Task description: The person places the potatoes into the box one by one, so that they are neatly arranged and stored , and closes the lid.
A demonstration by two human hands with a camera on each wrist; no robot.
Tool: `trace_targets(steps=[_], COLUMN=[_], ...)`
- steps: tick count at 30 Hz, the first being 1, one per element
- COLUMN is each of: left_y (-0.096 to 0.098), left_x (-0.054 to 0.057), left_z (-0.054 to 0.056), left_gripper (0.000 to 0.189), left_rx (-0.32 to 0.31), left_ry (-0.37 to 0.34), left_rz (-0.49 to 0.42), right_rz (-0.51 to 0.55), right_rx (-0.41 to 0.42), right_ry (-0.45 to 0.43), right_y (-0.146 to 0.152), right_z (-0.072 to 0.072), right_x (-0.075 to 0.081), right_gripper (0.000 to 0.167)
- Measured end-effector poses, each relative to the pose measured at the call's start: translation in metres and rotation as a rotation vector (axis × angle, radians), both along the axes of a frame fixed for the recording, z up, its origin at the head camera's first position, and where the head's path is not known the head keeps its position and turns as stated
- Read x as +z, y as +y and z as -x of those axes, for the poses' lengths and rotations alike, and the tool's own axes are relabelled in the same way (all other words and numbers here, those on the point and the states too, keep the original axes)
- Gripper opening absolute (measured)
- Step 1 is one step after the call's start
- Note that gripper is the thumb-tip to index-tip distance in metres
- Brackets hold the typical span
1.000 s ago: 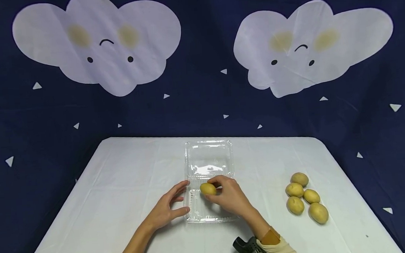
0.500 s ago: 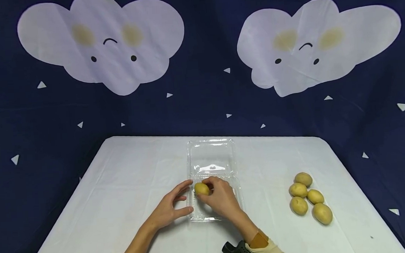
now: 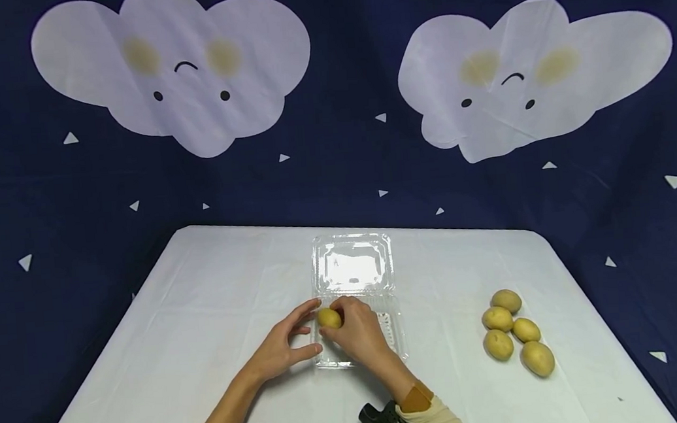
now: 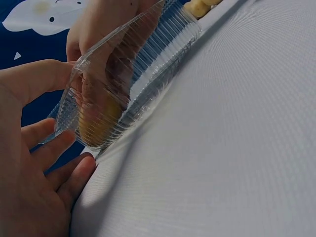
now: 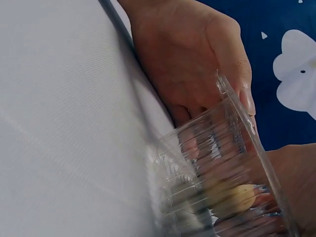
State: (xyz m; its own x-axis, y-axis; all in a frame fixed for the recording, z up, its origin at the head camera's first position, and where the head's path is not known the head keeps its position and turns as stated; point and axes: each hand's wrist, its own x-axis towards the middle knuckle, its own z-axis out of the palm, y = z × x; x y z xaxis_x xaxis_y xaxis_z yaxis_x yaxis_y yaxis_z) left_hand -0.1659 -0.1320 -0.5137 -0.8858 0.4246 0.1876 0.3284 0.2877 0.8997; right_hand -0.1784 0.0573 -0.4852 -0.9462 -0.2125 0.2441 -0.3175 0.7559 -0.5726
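Observation:
In the head view, my right hand (image 3: 360, 333) grips a small yellow potato (image 3: 329, 317) between thumb and fingers, inside the left side of a clear plastic clamshell box (image 3: 399, 338). The box's lid (image 3: 352, 263) lies folded back on the far side. My left hand (image 3: 279, 350) is at the box's left edge, fingers extended and spread. In the left wrist view its fingertips are right at the ribbed wall, and the potato (image 4: 101, 123) shows low behind the clear plastic. Through the wall in the right wrist view, the potato (image 5: 232, 198) appears blurred.
Several loose potatoes (image 3: 497, 319) lie grouped on the right side of the white-covered table (image 3: 225, 278). Behind the table hangs a dark blue cloth (image 3: 336, 179) printed with clouds and small triangles.
My right hand has moved left inside the box with the potato and come down closer to the left wall. The left hand has stayed at the box's edge. The view has shifted slightly.

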Motion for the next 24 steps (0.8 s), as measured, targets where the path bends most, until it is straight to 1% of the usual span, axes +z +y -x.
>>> trace_targets(steps=[7,11,14,20,24], left_y=[0.000,0.000,0.000,0.000,-0.001], left_x=[0.001,0.000,-0.001,0.001,0.003], left_z=[0.000,0.000,0.000,-0.001,-0.002], left_gripper=[0.079,0.079,0.079,0.080,0.079], left_rx=[-0.003,0.000,0.000,0.002,0.006], left_ry=[-0.006,-0.006,-0.010,-0.018,-0.019], left_rz=[0.006,0.003,0.002,0.000,0.010], right_rz=[-0.011,-0.012,-0.017,-0.026,-0.013], right_rx=[0.004,0.013,0.031,0.072,0.093], right_ry=[-0.042,-0.051,-0.067,-0.106,-0.106], right_y=[0.002,0.004,0.006,0.010,0.011], right_z=[0.000,-0.001,-0.001,-0.001,0.000], right_x=[0.002,0.003,0.005,0.008,0.007], right_gripper=[0.044,0.045,0.045,0.050,0.045])
